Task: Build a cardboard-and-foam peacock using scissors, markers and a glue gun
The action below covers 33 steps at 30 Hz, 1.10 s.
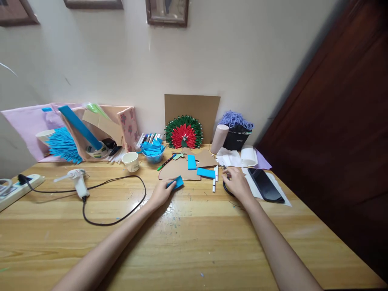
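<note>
My left hand (163, 191) is closed around a small blue paper piece (179, 183), just in front of the cut cardboard (178, 171). On the right, my right hand (238, 184) grips scissors (226, 189); a black handle loop shows below the fingers and the tips point away from me. Two more blue paper strips lie between the hands and beyond: one upright strip (192, 162) on the cardboard, and one slanted strip (206, 173) beside white markers (214, 185). A green cut-out shape (178, 156) rests near a green marker (165, 162).
A glue gun (79, 184) with a looping black cord lies left. A paper cup (131, 161) and a bowl of blue folded pieces (153, 151) stand behind. A red-green peacock craft (184, 133) leans on cardboard. A phone (266, 186) lies right. Scraps dot the table (182, 250).
</note>
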Motion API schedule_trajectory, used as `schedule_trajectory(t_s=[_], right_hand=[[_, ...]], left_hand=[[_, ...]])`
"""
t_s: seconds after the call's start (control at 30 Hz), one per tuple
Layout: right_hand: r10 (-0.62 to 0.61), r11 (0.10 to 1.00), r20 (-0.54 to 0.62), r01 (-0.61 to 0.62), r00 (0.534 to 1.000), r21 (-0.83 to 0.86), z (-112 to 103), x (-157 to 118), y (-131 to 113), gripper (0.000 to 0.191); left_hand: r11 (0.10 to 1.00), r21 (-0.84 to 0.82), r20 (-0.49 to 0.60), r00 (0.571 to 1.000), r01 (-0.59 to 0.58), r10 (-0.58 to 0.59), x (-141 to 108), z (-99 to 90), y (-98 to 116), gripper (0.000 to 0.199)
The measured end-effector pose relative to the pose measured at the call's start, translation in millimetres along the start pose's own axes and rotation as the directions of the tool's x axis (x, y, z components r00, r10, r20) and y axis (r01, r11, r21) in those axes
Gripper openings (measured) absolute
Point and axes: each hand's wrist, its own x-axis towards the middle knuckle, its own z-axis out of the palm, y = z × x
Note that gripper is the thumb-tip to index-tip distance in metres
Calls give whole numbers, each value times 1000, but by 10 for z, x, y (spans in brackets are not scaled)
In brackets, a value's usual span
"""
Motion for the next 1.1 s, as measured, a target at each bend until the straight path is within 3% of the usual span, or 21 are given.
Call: schedule_trajectory(t_s=[0.07, 0.17, 0.23, 0.33, 0.43, 0.57, 0.8, 0.93, 1.1], right_hand=[[-153, 984, 42, 148, 987, 95, 75, -70, -184, 18], [-380, 884, 100, 330, 919, 331, 276, -185, -416, 21], [-449, 837, 131, 365, 884, 407, 421, -235, -508, 25], [-461, 815, 112, 370, 880, 446, 574, -269, -588, 32], [-376, 776, 136, 231, 917, 587, 634, -306, -698, 30], [-210, 620, 215, -40, 954, 783, 698, -354, -921, 27], [-114, 463, 251, -172, 961, 870, 795, -288, -1010, 26], [-115, 416, 327, -254, 938, 873, 743, -284, -919, 29], [-233, 393, 465, -354, 854, 849, 661, -310, -867, 31]], left_hand=[[1000, 6, -14, 1000, -18, 18, 69, -3, -25, 31], [999, 25, -25, 999, -43, 44, 92, -11, -65, 27], [998, 25, -25, 998, -58, 59, 74, -25, -103, 25], [998, 19, -21, 998, -62, 62, 44, -47, -167, 36], [999, -28, 3, 999, -33, 33, 31, -52, -213, 38], [991, -130, 49, 999, 16, -9, 6, -48, -204, 32], [997, -15, 58, 996, -72, 73, -100, -85, -63, 16], [985, 0, 40, 984, -173, 173, -117, -101, -22, 12], [970, 93, -101, 967, -225, 234, -76, -123, -13, 11]])
